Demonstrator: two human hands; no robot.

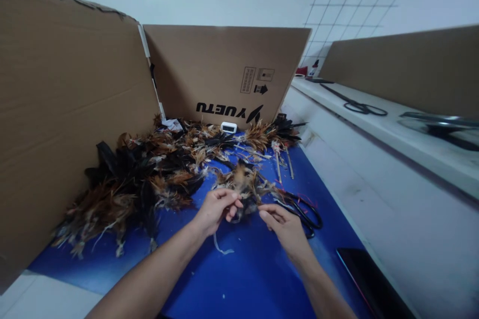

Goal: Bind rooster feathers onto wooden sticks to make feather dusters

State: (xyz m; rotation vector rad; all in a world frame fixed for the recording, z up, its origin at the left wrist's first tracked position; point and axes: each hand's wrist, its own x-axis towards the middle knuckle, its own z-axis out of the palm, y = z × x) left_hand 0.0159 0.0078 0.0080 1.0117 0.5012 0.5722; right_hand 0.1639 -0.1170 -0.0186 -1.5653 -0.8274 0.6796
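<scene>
My left hand is closed, thumb against fingers, on what looks like a small feather bunch, brown and tan and smeared by motion. My right hand is just to the right, its thumb and forefinger pinched together; anything between them is too small to make out. Dark grey feather tips show between the two hands. A pale thin strip trails on the blue tabletop below my left hand. Black-handled scissors lie beside my right hand, with red thread near them.
Heaped brown and black feathers cover the left and back, against cardboard panels. Thin sticks and a small white display device lie at the back. A phone is at right. More scissors rest on the white ledge.
</scene>
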